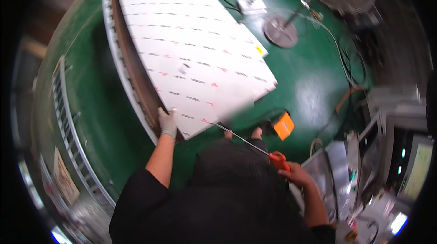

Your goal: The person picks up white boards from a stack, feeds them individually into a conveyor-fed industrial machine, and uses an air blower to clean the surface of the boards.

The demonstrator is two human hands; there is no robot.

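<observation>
A large panel (191,48) covered in white film with rows of small black and red print stretches away from me at the upper left. A long brown strip (132,57) runs along its left edge. My left hand (168,122), in a pale glove, is closed over the panel's near left corner, fingers toward the brown strip. My right hand (297,174), bare, grips an orange-handled tool (278,159) with a long thin metal rod. The rod points up and left, and its tip comes close to the panel's near edge; whether it touches I cannot tell.
An orange foot pedal (283,126) lies on the green floor (309,80) near my feet. A round-based stand fan (281,32) and a white post base (251,4) stand beyond. Machinery with a screen (416,166) is at right; a metal ladder-like rail (75,130) lies left.
</observation>
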